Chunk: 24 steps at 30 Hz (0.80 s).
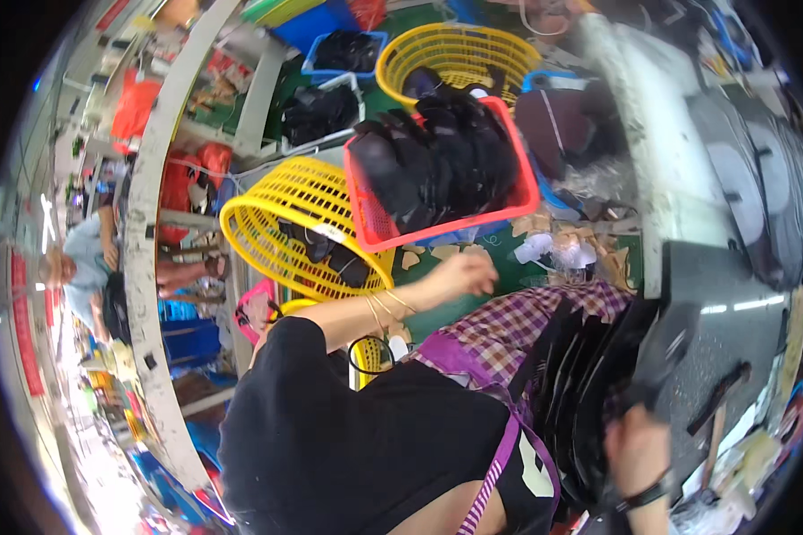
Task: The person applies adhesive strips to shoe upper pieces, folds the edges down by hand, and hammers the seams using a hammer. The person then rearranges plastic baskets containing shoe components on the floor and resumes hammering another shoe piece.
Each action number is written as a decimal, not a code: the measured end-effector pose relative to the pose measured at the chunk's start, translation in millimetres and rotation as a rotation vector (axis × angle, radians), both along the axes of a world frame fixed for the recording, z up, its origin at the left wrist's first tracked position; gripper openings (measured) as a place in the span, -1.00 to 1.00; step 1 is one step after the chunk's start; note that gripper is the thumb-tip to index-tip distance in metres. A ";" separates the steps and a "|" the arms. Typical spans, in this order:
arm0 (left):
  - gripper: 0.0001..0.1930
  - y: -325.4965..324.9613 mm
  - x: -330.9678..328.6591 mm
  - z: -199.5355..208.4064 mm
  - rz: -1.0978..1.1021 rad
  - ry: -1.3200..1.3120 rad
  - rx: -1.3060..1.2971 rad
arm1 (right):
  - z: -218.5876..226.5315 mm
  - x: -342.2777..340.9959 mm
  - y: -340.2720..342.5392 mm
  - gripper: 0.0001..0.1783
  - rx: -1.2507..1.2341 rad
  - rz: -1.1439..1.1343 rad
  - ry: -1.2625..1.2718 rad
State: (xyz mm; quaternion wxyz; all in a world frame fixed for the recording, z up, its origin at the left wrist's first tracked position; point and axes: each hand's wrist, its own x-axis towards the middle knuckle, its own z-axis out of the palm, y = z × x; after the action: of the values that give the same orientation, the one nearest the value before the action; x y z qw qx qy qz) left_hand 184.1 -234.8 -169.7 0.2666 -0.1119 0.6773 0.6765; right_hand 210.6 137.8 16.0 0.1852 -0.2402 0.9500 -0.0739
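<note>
My left hand [462, 275], with thin bracelets at the wrist, hovers just below the red basket [455, 234]. Its fingers are loosely bent, with nothing visible in them. The basket is full of stacked black curved pieces [437, 156]. Across my lap, over a purple checked apron [517, 334], lies a row of long, overlapping black curved pieces [580, 392]. My right hand [638, 450], with a dark band on its wrist, is at the right side of this row. Motion smears its fingers, so any grip is hidden.
Yellow baskets [281, 259] with black pieces stand left of and behind the red one. To the right is a grey worktop [732, 357] with a wooden-handled hammer [715, 446]. Scraps [598, 250] litter the green floor. A person [89, 267] sits far left, beyond a pale beam [143, 267].
</note>
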 end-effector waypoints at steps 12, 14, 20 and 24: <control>-0.50 -238.8 26.9 -145.8 0.729 -0.040 -1.141 | 96.5 -50.7 -118.9 -0.71 -0.724 0.245 -0.522; -0.36 -232.4 24.6 -137.1 0.644 -0.260 -0.964 | 107.9 -61.4 -154.3 -0.72 -0.971 0.434 -0.627; -0.67 -241.3 10.2 -94.3 0.747 -0.412 0.063 | 163.4 8.6 -226.9 -0.84 -1.747 -0.582 -0.672; -0.63 -227.4 -1.7 -63.2 0.680 -0.381 -0.263 | 134.0 3.4 -221.0 -0.87 -2.044 0.247 -0.290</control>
State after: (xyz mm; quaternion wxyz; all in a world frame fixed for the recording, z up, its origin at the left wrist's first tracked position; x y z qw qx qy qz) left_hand 182.4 -462.2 -232.9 0.1320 -0.4858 0.6210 0.6008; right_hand 214.0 -83.2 150.0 0.0121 -0.3673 0.3719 -0.8525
